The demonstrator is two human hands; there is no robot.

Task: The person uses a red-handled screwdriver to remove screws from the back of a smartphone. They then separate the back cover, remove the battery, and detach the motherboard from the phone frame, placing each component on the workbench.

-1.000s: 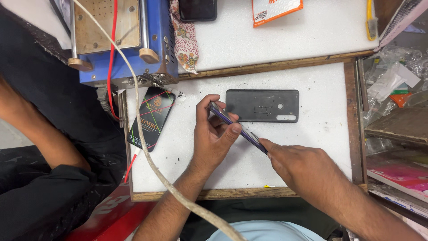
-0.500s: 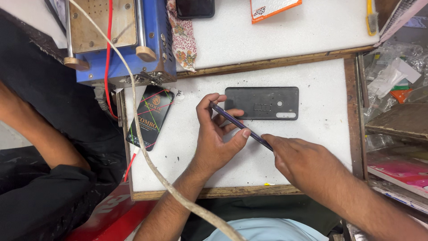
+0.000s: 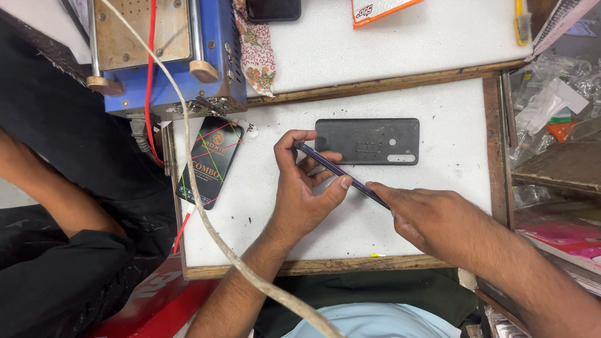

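A thin dark phone [image 3: 341, 172] stands on edge over the white work board [image 3: 451, 175], tilted from upper left to lower right. My left hand [image 3: 300, 194] grips its upper end, thumb pressed on the near side. My right hand [image 3: 432, 216] holds its lower right end with the fingertips. A dark grey phone back cover [image 3: 369, 141] lies flat on the board just behind the phone.
A black glossy packet [image 3: 210, 163] lies at the board's left edge. A blue machine [image 3: 166, 56] with red and white cables stands at the back left. Another person's arm [image 3: 56, 200] rests at the left. Shelves with packets line the right.
Both hands and the phone have shifted slightly; the phone has turned more edge-on, and my right hand has slid a little along its lower end.
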